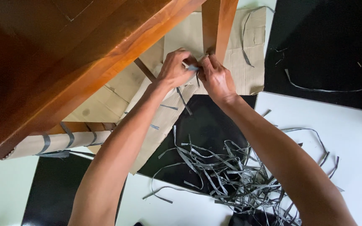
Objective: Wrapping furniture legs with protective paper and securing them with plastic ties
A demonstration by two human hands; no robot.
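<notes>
Your left hand (173,69) and right hand (216,77) pinch a grey strip (193,68) between their fingertips, right against the wooden leg (218,25) and its cardboard wrapping (164,113). Below your arms, a pile of loose strips (227,175) lies on the black-and-white floor (348,138).

Two hands, the left hand (173,69) and the right hand (217,78), are counted at upper centre. One heap of grey strips (227,171) is seen lower right, and two cardboard-wrapped wooden legs (59,142) (156,109) at left.
</notes>
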